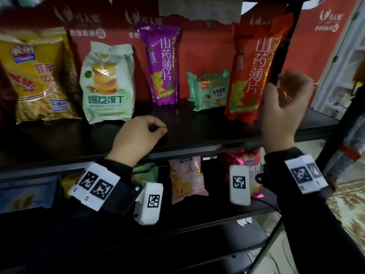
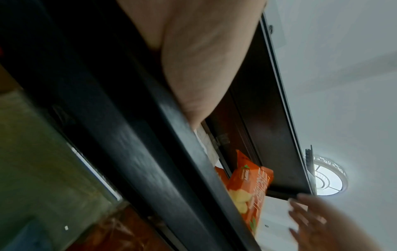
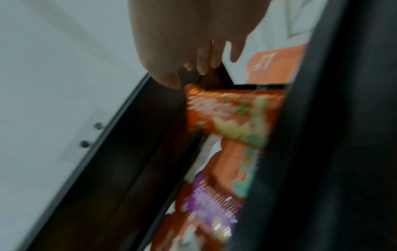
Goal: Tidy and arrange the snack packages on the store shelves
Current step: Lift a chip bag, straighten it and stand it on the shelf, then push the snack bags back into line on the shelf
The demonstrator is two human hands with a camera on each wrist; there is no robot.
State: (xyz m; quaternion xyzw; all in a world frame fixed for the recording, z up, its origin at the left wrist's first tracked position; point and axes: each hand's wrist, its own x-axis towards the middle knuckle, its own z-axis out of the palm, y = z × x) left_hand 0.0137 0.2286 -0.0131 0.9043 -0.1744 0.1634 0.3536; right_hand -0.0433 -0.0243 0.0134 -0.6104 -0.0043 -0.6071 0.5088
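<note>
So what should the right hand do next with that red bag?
Probably push the red bag back against the backing and let go. It stands forward of the purple bag, leaning, with the right hand at its edge; the grip is unclear.

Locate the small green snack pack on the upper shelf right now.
In the head view the small green pack stands right of centre on the upper shelf, toward the back, between the purple bag and the tall red bag.

Dark shelf (image 1: 197, 133) carries five upright snack packages (image 1: 162, 64).
</note>
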